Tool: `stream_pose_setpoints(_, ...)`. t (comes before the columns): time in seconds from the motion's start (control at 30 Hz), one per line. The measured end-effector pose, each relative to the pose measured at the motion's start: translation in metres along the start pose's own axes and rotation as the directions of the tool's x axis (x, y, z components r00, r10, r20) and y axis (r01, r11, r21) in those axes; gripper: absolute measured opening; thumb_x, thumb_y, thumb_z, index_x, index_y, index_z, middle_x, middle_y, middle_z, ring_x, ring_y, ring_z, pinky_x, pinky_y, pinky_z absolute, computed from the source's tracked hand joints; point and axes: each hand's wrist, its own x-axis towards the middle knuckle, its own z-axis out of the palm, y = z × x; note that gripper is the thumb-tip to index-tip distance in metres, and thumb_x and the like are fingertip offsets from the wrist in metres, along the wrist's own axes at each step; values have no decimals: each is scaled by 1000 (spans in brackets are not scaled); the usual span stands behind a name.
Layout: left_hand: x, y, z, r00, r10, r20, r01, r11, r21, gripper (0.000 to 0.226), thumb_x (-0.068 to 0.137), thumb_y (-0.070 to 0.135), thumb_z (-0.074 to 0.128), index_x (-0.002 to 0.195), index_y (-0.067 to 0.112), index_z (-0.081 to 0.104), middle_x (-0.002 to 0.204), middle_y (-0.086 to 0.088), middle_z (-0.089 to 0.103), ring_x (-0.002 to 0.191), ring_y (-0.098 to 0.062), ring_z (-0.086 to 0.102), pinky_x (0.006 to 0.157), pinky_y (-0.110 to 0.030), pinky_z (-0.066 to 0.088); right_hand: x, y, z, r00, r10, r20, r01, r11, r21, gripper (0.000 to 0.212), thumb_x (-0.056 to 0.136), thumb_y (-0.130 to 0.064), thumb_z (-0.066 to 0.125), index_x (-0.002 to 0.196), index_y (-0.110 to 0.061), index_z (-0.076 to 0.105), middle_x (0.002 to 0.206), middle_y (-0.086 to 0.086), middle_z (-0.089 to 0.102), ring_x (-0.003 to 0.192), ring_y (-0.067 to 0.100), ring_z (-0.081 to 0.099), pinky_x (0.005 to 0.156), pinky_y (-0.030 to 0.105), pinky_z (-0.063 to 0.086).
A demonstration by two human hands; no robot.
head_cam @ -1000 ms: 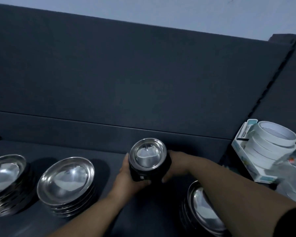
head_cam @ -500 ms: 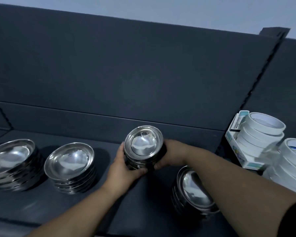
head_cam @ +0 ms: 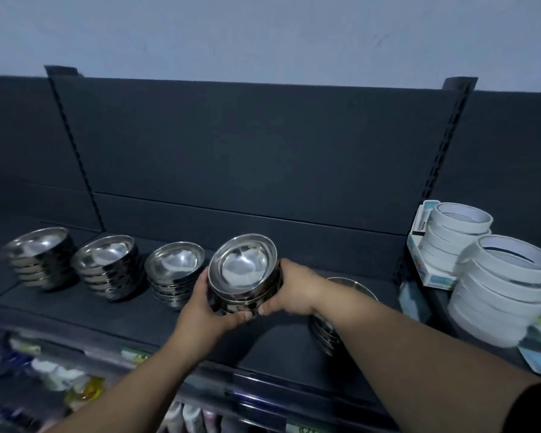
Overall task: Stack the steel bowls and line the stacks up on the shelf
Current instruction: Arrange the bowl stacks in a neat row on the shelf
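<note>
Left hand and right hand clasp tilted bowl stack between them, beside three stacks on shelf.

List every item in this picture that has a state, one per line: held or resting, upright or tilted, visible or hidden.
Left hand: gripping the held stack's left side.
Right hand: gripping its right side.
Held stack of shiny steel bowls: tilted toward the camera.
Three steel bowl stacks in a row: resting upright on the dark shelf.
Steel bowl stack behind the right forearm: resting, mostly hidden.
White tape rolls: stacked, resting at right.
</note>
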Motion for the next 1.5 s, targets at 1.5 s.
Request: stream_pose_setpoints(1.5, 74, -77, -19, 912, -71, 404, 20, 991, 130, 93, 53, 25, 92, 128, 41, 40, 120, 14, 62, 112, -2, 58, 97, -22, 45, 28, 57, 123, 830, 354, -431, -116, 866, 487, 89, 62, -24, 90, 138, -29, 43, 121, -10, 60, 115, 6, 55, 93, 16, 39)
